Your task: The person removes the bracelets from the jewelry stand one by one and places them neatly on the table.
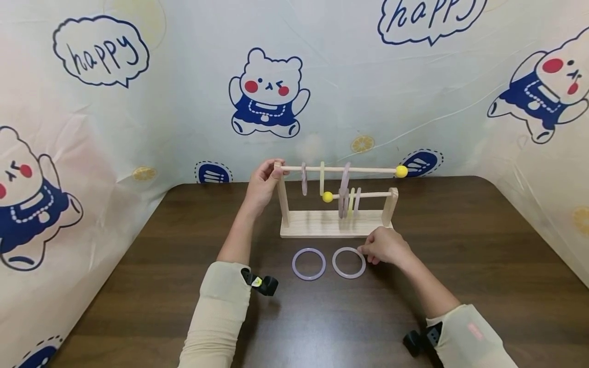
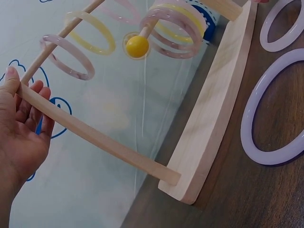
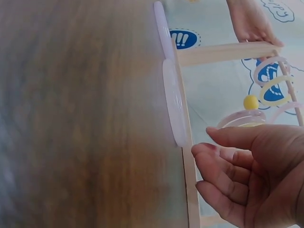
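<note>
A large cloth [image 1: 184, 117], printed with bears and lettering, hangs behind the table and along both sides, with soft wrinkles in it. The table [image 1: 161, 296] is dark brown, with visible wood grain, a dull shine and rounded far corners. Its top reaches wide to the left and the right of the wooden rack [image 1: 317, 230], while behind the rack there is only a narrow strip before the far edge.

The rack is of pale, smooth wood: a flat plank, a tall post at the left end, a short post at the right. From each post a round rod goes inward; the long one passes above the short one, with little room between.

The left hand [image 1: 264, 185] grips the top of the tall post. The right hand [image 1: 385, 245] is near the front right corner of the rack, fingers loosely bent, thumb and forefinger narrowly apart. Its fingertips are at the rim of the whitish ring [image 1: 334, 262]; if they touch, I cannot tell.

This ring and the purple ring [image 1: 294, 264] lie flat before the rack, slightly apart, thick and glossy. Somewhat translucent hanging rings [image 1: 322, 181] circle both rods, and yellow balls [image 1: 401, 171] cap their ends.
</note>
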The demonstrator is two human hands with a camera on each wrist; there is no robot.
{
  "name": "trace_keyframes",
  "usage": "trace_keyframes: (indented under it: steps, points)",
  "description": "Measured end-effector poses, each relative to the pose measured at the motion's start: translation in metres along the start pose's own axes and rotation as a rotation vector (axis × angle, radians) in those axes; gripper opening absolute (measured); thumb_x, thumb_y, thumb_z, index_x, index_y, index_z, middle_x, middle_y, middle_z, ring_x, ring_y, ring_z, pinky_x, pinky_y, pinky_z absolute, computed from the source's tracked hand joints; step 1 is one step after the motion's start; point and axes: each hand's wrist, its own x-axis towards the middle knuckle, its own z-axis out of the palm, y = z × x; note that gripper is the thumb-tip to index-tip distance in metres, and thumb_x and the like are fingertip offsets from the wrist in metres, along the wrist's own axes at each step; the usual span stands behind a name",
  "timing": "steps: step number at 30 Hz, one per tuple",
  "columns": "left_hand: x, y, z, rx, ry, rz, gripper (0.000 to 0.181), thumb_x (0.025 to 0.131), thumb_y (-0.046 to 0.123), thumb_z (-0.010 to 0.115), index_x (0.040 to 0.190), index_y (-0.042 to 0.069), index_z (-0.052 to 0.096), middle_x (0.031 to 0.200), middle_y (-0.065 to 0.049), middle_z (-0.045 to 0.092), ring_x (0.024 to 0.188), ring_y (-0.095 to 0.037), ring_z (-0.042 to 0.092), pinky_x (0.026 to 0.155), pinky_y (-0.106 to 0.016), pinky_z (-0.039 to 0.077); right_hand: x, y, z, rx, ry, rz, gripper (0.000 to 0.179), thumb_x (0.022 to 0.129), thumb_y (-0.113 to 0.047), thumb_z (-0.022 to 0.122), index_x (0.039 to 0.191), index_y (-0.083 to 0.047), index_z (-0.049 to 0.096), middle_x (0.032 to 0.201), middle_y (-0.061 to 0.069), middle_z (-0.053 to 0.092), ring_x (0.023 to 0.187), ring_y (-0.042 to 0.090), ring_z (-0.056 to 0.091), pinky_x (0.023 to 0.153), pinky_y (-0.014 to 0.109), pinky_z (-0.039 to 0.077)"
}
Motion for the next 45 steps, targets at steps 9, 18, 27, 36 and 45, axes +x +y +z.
trace_keyframes:
  steps: [9,18,27,36,45]
  points:
    - [-0.004,0.012,0.002,0.001,-0.008,-0.031,0.034,0.095,0.014,0.047,0.122,-0.006,0.05,0.111,-0.028,0.053,0.107,-0.034,0.05,0.091,-0.032,0.039,0.0,-0.012,-0.012,-0.048,0.062,-0.007,0.021,0.082,-0.026,0.068,0.069,-0.01,0.07,0.056,-0.002,0.061,0.054,0.014,0.061,0.05,0.033,0.039]
    - [-0.012,0.028,0.005,0.019,-0.009,-0.036,0.033,0.096,0.013,0.046,0.121,-0.009,0.049,0.109,-0.028,0.053,0.108,-0.038,0.049,0.092,-0.033,0.038,0.0,-0.032,-0.026,-0.08,0.166,-0.055,0.023,0.085,-0.03,0.065,0.073,-0.012,0.072,0.054,-0.005,0.06,0.053,0.011,0.055,0.05,0.034,0.039]
    - [-0.005,0.013,0.002,0.007,-0.01,-0.021,0.035,0.095,0.018,0.048,0.121,-0.005,0.051,0.108,-0.024,0.056,0.103,-0.028,0.053,0.09,-0.031,0.038,0.001,-0.047,-0.034,-0.001,0.35,-0.162,0.02,0.086,-0.026,0.065,0.078,-0.01,0.073,0.062,-0.001,0.065,0.057,0.013,0.058,0.05,0.032,0.04]
    - [-0.012,0.026,0.004,0.023,-0.013,-0.019,0.034,0.096,0.014,0.047,0.121,-0.008,0.049,0.104,-0.02,0.057,0.102,-0.026,0.053,0.091,-0.032,0.038,0.007,-0.062,-0.037,0.204,0.543,-0.319,0.025,0.086,-0.017,0.068,0.103,0.001,0.067,0.092,0.013,0.069,0.083,0.027,0.066,0.072,0.04,0.05]
    - [-0.004,0.01,0.0,0.002,-0.014,-0.019,0.032,0.096,0.013,0.047,0.123,-0.005,0.05,0.109,-0.024,0.055,0.102,-0.024,0.052,0.091,-0.032,0.037,0.017,-0.071,-0.038,0.337,0.527,-0.299,0.033,0.086,-0.017,0.068,0.114,-0.001,0.063,0.103,0.014,0.067,0.093,0.026,0.065,0.074,0.039,0.051]
